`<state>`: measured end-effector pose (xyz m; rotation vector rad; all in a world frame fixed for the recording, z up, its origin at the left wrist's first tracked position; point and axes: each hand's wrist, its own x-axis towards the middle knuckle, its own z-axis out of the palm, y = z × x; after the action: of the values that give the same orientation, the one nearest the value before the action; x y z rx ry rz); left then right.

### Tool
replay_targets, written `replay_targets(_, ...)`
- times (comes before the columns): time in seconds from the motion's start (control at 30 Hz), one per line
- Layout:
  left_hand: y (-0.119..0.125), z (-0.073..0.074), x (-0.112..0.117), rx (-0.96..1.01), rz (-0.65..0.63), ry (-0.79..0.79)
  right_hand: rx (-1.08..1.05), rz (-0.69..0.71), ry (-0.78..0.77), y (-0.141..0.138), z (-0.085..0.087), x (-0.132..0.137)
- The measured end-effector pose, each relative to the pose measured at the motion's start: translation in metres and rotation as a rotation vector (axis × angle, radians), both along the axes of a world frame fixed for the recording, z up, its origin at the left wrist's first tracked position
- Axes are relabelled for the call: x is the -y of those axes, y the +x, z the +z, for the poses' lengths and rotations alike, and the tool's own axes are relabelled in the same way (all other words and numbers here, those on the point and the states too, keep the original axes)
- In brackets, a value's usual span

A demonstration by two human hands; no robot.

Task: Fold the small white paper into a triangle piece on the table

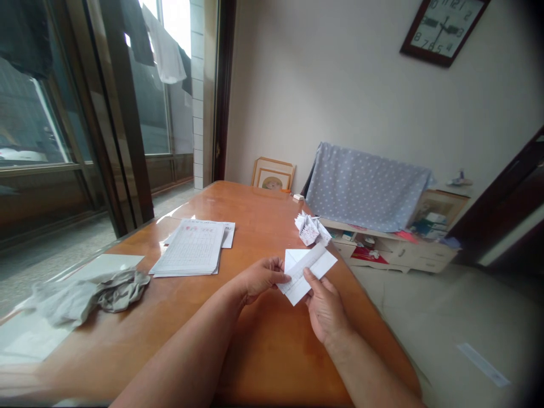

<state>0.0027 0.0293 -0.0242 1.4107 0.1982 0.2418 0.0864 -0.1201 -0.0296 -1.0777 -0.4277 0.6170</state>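
From over here I see both forearms [191, 345] bare, tapering forward. The left hand [260, 280] and right hand [326, 309] are bare too

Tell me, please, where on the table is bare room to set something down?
The table has bare wood between the stacked sheets and the spiky white bundle, and between the crumpled cloth and the left forearm. It is crowded near the right edge: the left hand and right hand hold folded paper close to that bundle.

Folded paper [296, 281], five o'clock: partly hid the right hand [328, 311]. Framed picture [272, 182], twelve o'clock: table [263, 215] hid its base.
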Motion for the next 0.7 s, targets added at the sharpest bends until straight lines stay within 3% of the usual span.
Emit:
replay_targets(0.17,-0.005,0.008,0.007,0.041,-0.079,0.008,0.077,-0.033,-0.023,0.007,-0.005,-0.003)
replay_targets(0.27,-0.007,0.009,0.007,0.020,0.033,0.106,0.237,-0.068,-0.136,0.016,-0.008,0.002)
replay_targets(0.33,-0.007,0.009,0.006,0.015,0.158,0.184,0.464,-0.158,-0.257,0.024,-0.006,0.006)
replay_targets(0.47,-0.006,0.011,0.001,0.039,0.418,0.331,1.116,-0.350,-0.520,0.038,0.003,0.019)
replay_targets(0.6,-0.008,0.018,-0.003,0.045,0.584,0.493,1.661,-0.276,-0.672,0.039,0.004,0.027)
replay_targets(0.7,-0.012,0.022,-0.003,0.028,0.509,0.579,1.849,-0.154,-0.809,0.034,-0.003,0.031)
